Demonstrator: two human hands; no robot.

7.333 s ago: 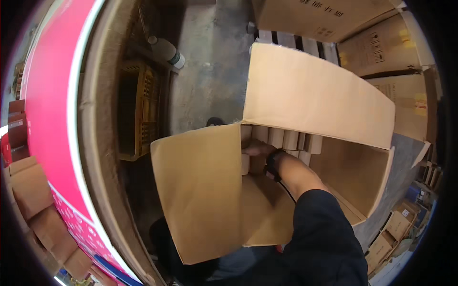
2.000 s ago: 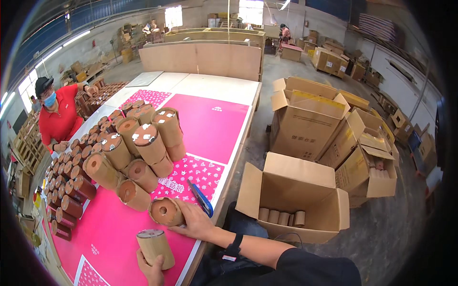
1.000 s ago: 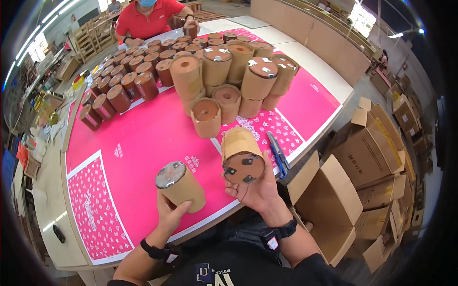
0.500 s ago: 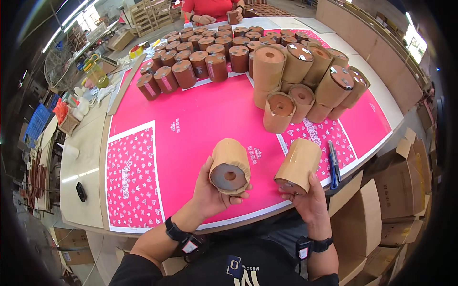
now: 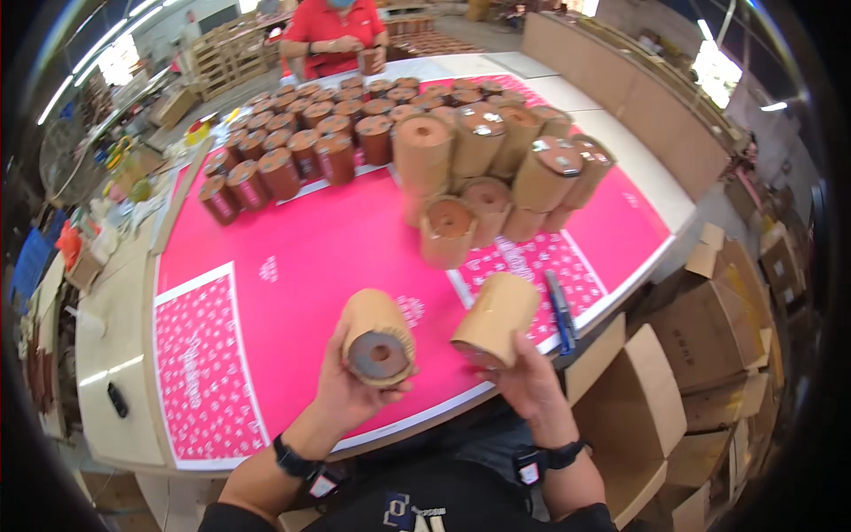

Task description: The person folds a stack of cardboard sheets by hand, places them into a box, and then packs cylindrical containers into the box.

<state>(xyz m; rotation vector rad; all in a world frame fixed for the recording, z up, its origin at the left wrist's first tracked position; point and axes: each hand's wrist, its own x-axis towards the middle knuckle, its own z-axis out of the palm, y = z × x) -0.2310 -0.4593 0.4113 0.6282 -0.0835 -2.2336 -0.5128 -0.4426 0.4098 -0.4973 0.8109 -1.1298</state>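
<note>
Two rolls in my hands now — one each. Left hand [image 5: 350,390] is wrapped round a brown tape roll [image 5: 378,339], fingers curled snug on its side, round end w/ the dark core turned up toward me. Right hand [image 5: 532,381] grips a second roll [image 5: 496,319] from below, tilted, its end pointing down-left; fingers closed on it, thumb side mostly hidden behind the roll.

What's changed: half a sec ago both rolls sat a bit farther left in view, and my head has swung so the tabletop [image 5: 292,266] w/ its pink sheet now fills the middle. A couple of secs back I had only just reached for rolls at the near edge; before that my arm was down in a carton. So I'd judge I'm mid-cycle — picked up a pair, both off the tabletop, held just above its near edge, apart from each other.

Beyond them: a stack of bigger tan rolls [image 5: 492,168], some upright, some lying on their sides, and rows of darker reddish rolls [image 5: 292,151] toward the far side. A blue pen-like tool [image 5: 559,306] lies on the pink sheet just right of my right-hand roll. Open cardboard cartons [image 5: 700,355] stand on the floor to my right. A person in a red top [image 5: 332,31] works at the far end, holding a roll.
</note>
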